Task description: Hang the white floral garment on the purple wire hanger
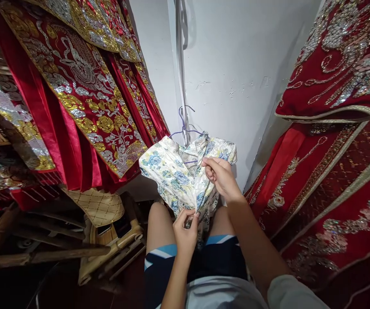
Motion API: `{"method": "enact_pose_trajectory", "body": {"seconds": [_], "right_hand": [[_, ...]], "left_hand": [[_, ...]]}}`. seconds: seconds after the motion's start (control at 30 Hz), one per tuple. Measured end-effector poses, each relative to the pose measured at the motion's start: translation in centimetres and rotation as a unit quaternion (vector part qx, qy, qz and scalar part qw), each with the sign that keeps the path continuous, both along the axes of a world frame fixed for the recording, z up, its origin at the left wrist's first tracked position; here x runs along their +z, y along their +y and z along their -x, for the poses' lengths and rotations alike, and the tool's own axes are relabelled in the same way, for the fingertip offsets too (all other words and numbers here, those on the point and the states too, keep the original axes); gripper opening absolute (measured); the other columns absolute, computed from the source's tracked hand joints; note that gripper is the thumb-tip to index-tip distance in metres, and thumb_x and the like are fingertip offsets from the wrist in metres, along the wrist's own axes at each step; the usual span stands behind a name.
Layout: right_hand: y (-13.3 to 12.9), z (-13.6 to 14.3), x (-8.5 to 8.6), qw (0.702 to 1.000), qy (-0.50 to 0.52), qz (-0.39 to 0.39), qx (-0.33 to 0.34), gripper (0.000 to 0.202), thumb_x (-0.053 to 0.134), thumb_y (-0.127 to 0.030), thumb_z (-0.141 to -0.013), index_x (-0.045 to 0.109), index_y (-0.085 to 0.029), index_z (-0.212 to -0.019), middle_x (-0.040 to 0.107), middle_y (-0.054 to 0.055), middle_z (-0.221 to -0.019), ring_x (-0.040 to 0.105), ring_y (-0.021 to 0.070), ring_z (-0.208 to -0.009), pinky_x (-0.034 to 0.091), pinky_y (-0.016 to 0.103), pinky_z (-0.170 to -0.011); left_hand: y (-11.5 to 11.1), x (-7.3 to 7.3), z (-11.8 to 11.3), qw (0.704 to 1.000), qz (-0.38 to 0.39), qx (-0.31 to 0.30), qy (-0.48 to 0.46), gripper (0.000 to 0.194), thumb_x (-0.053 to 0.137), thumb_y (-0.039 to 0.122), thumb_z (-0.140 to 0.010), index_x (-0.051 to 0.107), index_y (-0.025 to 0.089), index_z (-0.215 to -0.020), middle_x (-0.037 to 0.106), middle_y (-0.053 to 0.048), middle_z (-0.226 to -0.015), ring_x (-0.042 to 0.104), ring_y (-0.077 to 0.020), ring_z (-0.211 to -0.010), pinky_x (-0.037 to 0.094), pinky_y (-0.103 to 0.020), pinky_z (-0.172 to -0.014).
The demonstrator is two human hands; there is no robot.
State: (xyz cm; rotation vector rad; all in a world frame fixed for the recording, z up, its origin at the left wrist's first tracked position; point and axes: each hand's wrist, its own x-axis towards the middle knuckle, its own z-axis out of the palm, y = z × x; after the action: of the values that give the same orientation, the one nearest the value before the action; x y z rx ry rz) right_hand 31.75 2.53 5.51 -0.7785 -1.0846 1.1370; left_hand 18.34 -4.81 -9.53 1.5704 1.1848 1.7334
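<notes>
A white garment with blue and yellow flowers (175, 171) hangs on a thin purple hanger (184, 124) in front of the wall. My left hand (186, 225) pinches the garment's front edge low down, thumb and forefinger meeting at the cloth. Higher up on the right side, my right hand (218, 174) is closed, its thumb and forefinger pressed together by the collar edge. Whatever lies between those right fingertips is too small to make out. The lower part of the garment hangs down between my knees, partly hidden by my hands.
Red cloths with gold and silver embroidery (104, 111) hang at the left. More red beaded garments (329, 98) hang close on the right. A bamboo chair (91, 257) stands at the lower left. Behind the hanger is a pale wall (236, 56) with a vertical strip.
</notes>
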Motion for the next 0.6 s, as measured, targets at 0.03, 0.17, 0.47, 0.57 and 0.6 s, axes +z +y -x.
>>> {"method": "enact_pose_trajectory", "body": {"seconds": [0.03, 0.17, 0.47, 0.57, 0.6], "right_hand": [[-0.1, -0.3, -0.1, 1.0, -0.025, -0.004, 0.002, 0.032, 0.073, -0.047, -0.076, 0.064, -0.018, -0.067, 0.044, -0.005, -0.047, 0.032, 0.0078, -0.043, 0.022, 0.025, -0.043], [-0.4, -0.9, -2.6, 0.987, -0.159, -0.029, 0.01, 0.031, 0.072, -0.049, -0.077, 0.067, -0.018, -0.079, 0.05, -0.004, -0.052, 0.042, 0.0114, -0.048, 0.031, 0.025, -0.049], [0.0, 0.2, -6.4, 0.935, -0.346, -0.005, -0.082, 0.022, 0.069, -0.041, -0.077, 0.058, -0.023, -0.084, 0.045, -0.008, -0.051, 0.042, 0.013, -0.049, 0.03, 0.025, -0.051], [0.1, 0.0, -6.4, 0.926, -0.365, -0.003, -0.099, 0.017, 0.063, -0.039, -0.08, 0.062, -0.023, -0.08, 0.043, -0.007, -0.05, 0.04, 0.0135, -0.048, 0.029, 0.026, -0.05], [0.1, 0.0, -6.4, 0.923, -0.371, -0.003, -0.101, 0.017, 0.062, -0.04, -0.081, 0.062, -0.023, -0.079, 0.043, -0.007, -0.05, 0.04, 0.0136, -0.048, 0.029, 0.026, -0.05]], "left_hand": [[0.0, 0.1, -0.1, 1.0, 0.001, -0.005, 0.0, 0.015, 0.067, 0.03, -0.087, 0.068, 0.016, -0.082, 0.06, -0.004, -0.074, 0.062, -0.0164, -0.071, 0.051, -0.025, -0.064], [0.1, 0.5, -0.3, 1.0, -0.004, -0.013, 0.01, 0.014, 0.067, 0.029, -0.087, 0.069, 0.016, -0.082, 0.061, -0.004, -0.074, 0.062, -0.0167, -0.071, 0.053, -0.025, -0.065], [0.3, 0.4, -0.3, 0.999, 0.002, -0.012, 0.04, 0.015, 0.065, 0.03, -0.088, 0.066, 0.017, -0.08, 0.06, -0.003, -0.073, 0.061, -0.0167, -0.07, 0.05, -0.025, -0.065], [0.4, 0.0, -0.5, 0.999, -0.009, -0.016, 0.042, 0.014, 0.065, 0.029, -0.088, 0.066, 0.017, -0.082, 0.06, -0.003, -0.074, 0.061, -0.0165, -0.072, 0.05, -0.025, -0.066], [0.4, -0.1, -0.6, 0.999, -0.011, -0.018, 0.042, 0.013, 0.065, 0.028, -0.088, 0.066, 0.017, -0.081, 0.06, -0.003, -0.073, 0.061, -0.0164, -0.071, 0.05, -0.024, -0.065]]}}
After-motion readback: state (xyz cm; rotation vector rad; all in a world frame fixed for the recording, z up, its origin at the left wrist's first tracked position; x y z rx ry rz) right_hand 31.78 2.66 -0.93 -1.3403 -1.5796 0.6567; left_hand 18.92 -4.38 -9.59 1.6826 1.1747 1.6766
